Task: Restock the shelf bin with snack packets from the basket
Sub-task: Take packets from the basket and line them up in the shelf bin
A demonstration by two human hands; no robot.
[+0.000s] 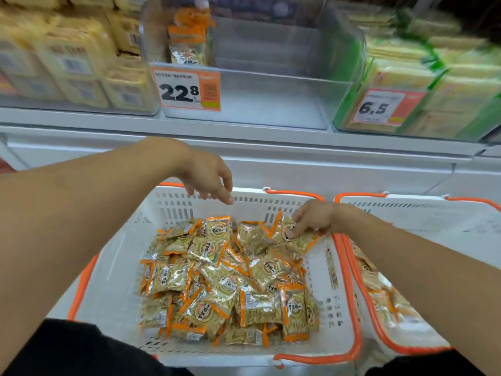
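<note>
A packet point(291, 236) is being pinched by the right hand point(314, 219) at the far right corner of the heap point(230, 278) in the basket point(113, 270). It is lying tilted against the basket's right wall, its long axis running from upper left to lower right, with one orange-sealed end pointing up toward the far wall and the other toward the right rim. Its printed round label is facing up, partly covered by the fingertips.

The pick-up step is judged to be in hand: the packet is being gripped but is not yet being carried clear of the heap. The left hand point(208, 177) is being held above the basket's far rim, fingers loosely curled and pointing down, holding nothing.

The next move is judged to call for a lift up and forward, over the far wall and the shelf point(244, 137) edge, into the clear bin point(257, 104) behind the 22.8 tag point(189, 89). That bin is nearly bare, with only a few packets point(187, 36) standing at its back left, so much of the task is judged to remain.

A second basket point(433, 221), also holding packets, is standing just beside the first on the right.
</note>
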